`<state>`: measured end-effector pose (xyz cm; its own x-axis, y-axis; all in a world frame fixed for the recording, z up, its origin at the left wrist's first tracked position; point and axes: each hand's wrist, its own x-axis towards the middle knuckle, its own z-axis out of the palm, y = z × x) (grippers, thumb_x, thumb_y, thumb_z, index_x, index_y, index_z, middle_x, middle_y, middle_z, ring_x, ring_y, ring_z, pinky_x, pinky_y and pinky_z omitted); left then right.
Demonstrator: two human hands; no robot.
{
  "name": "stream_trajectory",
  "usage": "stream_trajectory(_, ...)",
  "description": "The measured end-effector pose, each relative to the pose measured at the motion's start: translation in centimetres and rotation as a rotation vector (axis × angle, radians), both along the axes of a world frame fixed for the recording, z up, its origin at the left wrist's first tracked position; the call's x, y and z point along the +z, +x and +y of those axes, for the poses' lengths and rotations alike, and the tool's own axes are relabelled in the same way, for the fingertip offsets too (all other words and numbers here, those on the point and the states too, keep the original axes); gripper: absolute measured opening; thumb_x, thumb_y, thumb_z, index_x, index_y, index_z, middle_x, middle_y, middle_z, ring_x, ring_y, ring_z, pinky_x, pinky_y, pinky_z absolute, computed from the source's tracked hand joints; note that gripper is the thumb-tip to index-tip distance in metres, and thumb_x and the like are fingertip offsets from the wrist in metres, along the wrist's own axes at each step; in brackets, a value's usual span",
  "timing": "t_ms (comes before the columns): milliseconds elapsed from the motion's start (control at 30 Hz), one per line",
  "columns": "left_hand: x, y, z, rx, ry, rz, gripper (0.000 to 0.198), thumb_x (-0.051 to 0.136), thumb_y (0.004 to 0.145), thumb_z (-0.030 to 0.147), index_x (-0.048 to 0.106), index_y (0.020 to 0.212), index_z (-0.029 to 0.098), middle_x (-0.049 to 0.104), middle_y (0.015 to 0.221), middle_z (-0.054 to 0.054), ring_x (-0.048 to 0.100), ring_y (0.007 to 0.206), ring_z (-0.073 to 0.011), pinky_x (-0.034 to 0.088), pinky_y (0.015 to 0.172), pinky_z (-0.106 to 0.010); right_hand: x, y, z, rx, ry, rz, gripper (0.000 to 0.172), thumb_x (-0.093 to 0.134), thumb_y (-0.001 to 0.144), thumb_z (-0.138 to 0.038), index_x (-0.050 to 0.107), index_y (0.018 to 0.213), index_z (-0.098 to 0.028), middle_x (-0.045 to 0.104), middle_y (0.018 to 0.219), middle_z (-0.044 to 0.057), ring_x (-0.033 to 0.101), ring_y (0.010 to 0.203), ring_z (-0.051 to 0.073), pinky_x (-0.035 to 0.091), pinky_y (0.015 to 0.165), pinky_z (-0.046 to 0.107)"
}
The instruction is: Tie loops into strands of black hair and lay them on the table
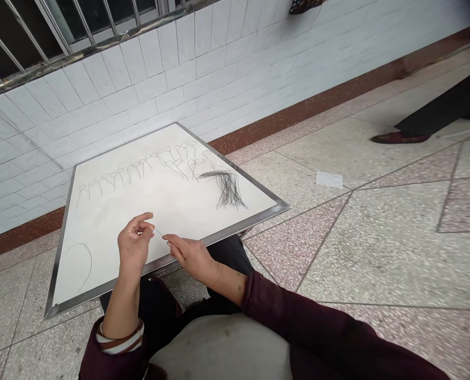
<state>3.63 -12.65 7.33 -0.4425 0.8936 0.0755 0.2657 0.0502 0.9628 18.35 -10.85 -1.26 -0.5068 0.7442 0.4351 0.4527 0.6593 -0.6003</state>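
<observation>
In the middle of the frame, the left hand (pixel 134 244) and right hand (pixel 188 254) are pinching one thin hair (pixel 159 233).

Public corridor or walkway: white-tiled wall (pixel 219 68), terrazzo floor (pixel 377 237), barred window (pixel 60 21), passer-by's shoe (pixel 399 138).

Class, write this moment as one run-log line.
left hand: pinches strand | right hand: pinches strand's other end | board: hair bundle, loop row

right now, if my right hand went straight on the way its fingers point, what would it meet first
Probably the left hand: the right hand points left along the thin strand pinched between them, just above the white board. Depth is hard to judge.
</observation>
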Motion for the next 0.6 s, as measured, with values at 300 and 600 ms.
stream_trajectory(300, 0.6, -0.7, -0.3, 0.073, 0.06, -0.027, 0.031, 0.067, 0.069, 0.027, 0.072, 0.098, 0.017, 0.064, 0.078, -0.002, 0.06, 0.077, -0.0156, 0.055, 0.071, -0.031, -1.5, 0.6, -0.5, 0.019, -0.021, -0.078, 0.022, 0.042, 0.099, -0.023, 0.058, 0.113, -0.018, 0.071, 0.074, 0.0, 0.065, 0.063, 0.01, 0.045, 0.06, 0.018)
stream_trajectory(600, 1.0, -2.3, -0.6, 0.125, 0.056, -0.023, 0.032, 0.067, 0.067, 0.026, 0.072, 0.098, 0.017, 0.064, 0.076, -0.002, 0.061, 0.081, -0.0175, 0.055, 0.072, -0.032, -3.6, 1.3, -0.6, 0.081, 0.179, -0.215, 0.042, 0.046, 0.089, -0.007, 0.05, 0.13, -0.012, 0.07, 0.083, 0.005, 0.066, 0.072, 0.015, 0.049, 0.06, 0.023)
